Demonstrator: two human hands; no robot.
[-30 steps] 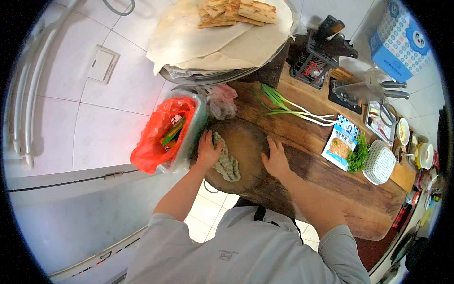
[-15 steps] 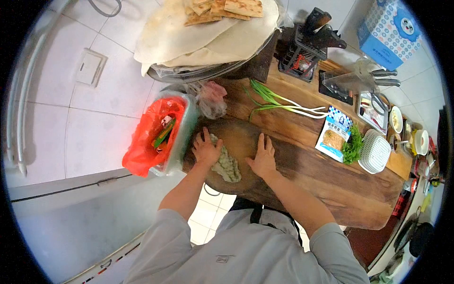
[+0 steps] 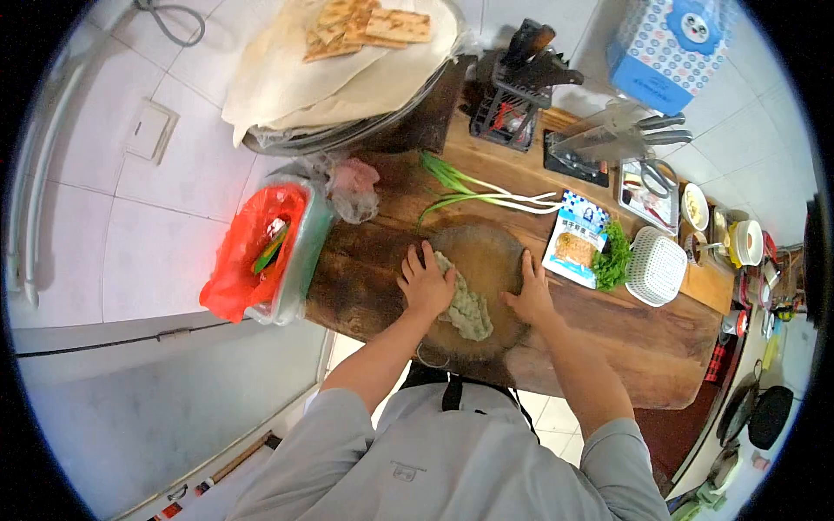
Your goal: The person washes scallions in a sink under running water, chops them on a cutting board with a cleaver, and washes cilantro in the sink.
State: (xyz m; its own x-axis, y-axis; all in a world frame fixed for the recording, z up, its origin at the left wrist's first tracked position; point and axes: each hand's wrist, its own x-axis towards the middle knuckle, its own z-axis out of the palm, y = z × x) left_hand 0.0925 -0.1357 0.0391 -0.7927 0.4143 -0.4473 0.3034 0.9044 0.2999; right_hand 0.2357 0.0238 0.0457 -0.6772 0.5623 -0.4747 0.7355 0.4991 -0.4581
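A round dark chopping board (image 3: 482, 252) lies on the wooden counter. A crumpled grey-green cloth (image 3: 469, 313) rests on the board's left half. My left hand (image 3: 426, 285) lies on the board's left edge, fingers spread, touching the cloth's upper left side. On the board's right edge is my right hand (image 3: 532, 298), thumb and fingers apart. Green onions (image 3: 495, 199) lie behind the board. To the right are a blue-and-white food packet (image 3: 575, 243), a bunch of green herbs (image 3: 613, 259) and a white perforated basket (image 3: 656, 267).
At left stands a clear bin (image 3: 306, 252) with a red bag (image 3: 245, 252). Behind are a large tray of flatbreads (image 3: 347, 87), a black knife rack (image 3: 504, 113) and a clear knife holder (image 3: 599, 135). Scissors (image 3: 658, 177) and bowls (image 3: 694, 206) sit at the right.
The chopping board, cloth and both hands have shifted right along the counter, away from the red-bagged bin. The view has also moved. Both hands stay at the board's edges.
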